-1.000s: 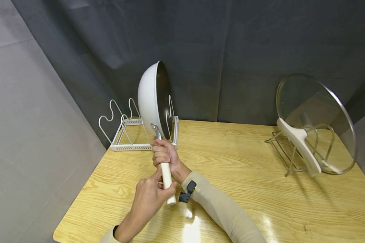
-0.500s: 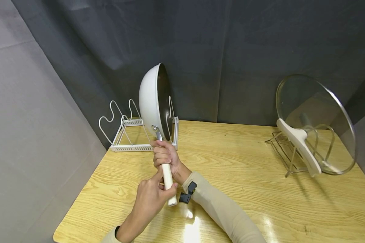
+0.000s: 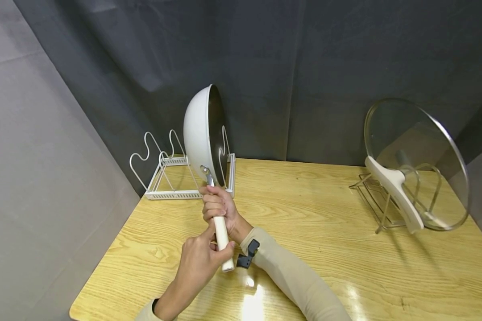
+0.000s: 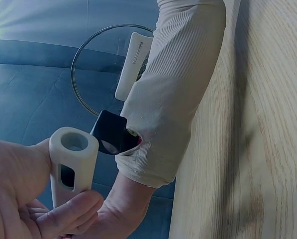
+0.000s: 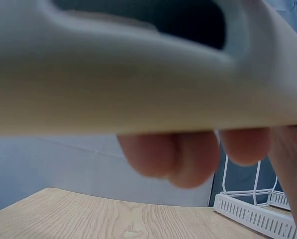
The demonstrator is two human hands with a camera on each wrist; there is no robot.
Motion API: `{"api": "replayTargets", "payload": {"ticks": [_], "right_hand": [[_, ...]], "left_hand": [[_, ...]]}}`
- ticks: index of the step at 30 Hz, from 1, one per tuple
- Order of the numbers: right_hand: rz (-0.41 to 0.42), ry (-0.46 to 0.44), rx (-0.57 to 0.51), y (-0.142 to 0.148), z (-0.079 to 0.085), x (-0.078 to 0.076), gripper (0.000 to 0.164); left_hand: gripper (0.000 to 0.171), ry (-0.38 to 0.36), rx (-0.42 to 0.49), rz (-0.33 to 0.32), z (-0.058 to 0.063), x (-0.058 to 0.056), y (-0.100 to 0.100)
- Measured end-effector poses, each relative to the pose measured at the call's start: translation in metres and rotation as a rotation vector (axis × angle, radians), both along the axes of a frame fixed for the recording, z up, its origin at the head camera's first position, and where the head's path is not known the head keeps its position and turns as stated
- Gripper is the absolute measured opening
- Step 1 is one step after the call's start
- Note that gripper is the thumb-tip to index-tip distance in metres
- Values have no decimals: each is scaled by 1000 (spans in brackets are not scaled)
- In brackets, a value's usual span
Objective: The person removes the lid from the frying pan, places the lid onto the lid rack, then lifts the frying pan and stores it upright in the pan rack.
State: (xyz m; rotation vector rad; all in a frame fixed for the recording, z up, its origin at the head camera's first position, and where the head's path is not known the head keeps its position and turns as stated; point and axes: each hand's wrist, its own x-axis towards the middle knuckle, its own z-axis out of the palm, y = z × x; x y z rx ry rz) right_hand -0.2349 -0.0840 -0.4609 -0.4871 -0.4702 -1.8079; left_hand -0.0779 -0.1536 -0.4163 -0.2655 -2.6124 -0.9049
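Note:
A wok (image 3: 197, 129), white outside and dark inside, stands on its edge among the wires of a white pan rack (image 3: 174, 195). Its cream handle (image 3: 222, 234) points toward me and down. My right hand (image 3: 222, 207) grips the handle close to the metal joint, fingers wrapped over it. Lower down, my left hand (image 3: 198, 258) holds the handle's end between thumb and fingers. The left wrist view shows the handle's hollow end (image 4: 74, 142) with a slot in its side. Across the right wrist view, the handle fills the top, and fingertips (image 5: 195, 159) show under it.
To the right, a large glass lid (image 3: 417, 133) with a cream handle (image 3: 395, 185) leans in a wire stand (image 3: 381, 209). Both racks rest on a wooden table (image 3: 297, 214). Dark curtain (image 3: 257, 80) hangs behind, and a grey partition (image 3: 44, 187) borders the left side.
The wok has sunk very slightly into the rack since a second ago, with both hands following its handle. Over the last half second almost nothing has moved.

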Motion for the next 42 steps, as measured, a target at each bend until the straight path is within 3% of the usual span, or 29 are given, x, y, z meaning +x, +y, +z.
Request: {"api": "replayTargets", "payload": {"ticks": [42], "right_hand": [[-6, -13, 31, 2, -12, -1, 27]], "left_hand": [[29, 10, 18, 20, -16, 0, 1]]}}
